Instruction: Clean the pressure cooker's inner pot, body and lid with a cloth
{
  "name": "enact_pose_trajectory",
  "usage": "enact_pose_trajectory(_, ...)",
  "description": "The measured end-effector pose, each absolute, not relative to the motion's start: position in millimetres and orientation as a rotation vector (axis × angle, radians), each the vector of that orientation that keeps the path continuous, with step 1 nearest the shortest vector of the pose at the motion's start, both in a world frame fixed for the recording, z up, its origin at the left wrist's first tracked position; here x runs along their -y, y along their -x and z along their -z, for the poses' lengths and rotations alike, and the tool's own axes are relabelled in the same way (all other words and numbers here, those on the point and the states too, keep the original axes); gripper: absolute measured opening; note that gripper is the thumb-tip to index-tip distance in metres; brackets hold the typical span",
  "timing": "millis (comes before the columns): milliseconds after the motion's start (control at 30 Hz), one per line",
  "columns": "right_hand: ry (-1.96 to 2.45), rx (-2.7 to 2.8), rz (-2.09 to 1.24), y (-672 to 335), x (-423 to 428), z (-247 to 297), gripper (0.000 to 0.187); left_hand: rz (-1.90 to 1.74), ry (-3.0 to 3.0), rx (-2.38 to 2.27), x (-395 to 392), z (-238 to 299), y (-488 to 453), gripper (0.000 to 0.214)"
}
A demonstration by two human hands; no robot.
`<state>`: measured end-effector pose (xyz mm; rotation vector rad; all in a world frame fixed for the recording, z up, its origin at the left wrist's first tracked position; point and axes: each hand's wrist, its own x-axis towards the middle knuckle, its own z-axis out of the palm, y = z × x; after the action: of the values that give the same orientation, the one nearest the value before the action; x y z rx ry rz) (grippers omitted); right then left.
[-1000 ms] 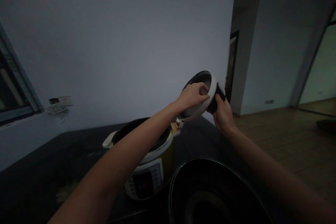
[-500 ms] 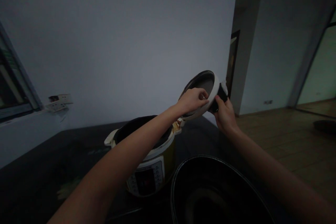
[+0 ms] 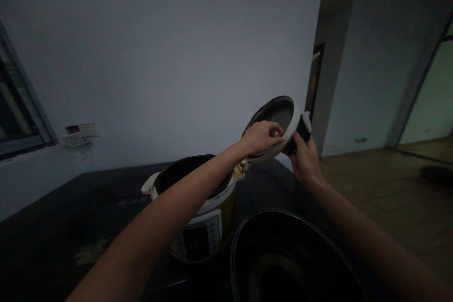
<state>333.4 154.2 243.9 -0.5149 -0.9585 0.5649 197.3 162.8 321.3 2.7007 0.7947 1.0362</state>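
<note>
An electric pressure cooker (image 3: 208, 231) stands on the counter, its body pale and yellowish with a dark display panel on the front. Its round lid (image 3: 295, 120) is raised and tilted up at the right rim of the cooker, with the dark inner side facing left. My right hand (image 3: 305, 158) is wrapped around the lid's black outer handle. Against the inner side, my left hand (image 3: 262, 138) has its fingers curled in a pinch near the middle. Whatever lies between those fingers is too small and dim to name. My left forearm crosses over the cooker's open mouth and hides part of it.
A large black pan (image 3: 283, 245) sits in front, right of the cooker. All of this stands on a dark counter (image 3: 116, 184) against a pale wall. Wall sockets (image 3: 81, 134) are at the left beside a window. A wooden floor (image 3: 375, 184) lies to the right.
The lid and both hands have shifted very slightly to the right. My left fingers stay curled at the lid's inner side, and my right hand keeps its hold.
</note>
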Motion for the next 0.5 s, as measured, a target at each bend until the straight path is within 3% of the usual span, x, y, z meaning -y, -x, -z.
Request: enact_pose_trajectory(500, 0.486, 0.927, -0.593, -327, -135, -234, 0.037, -1.054, -2.726, -0.704, -154, -313, -193, 0.017)
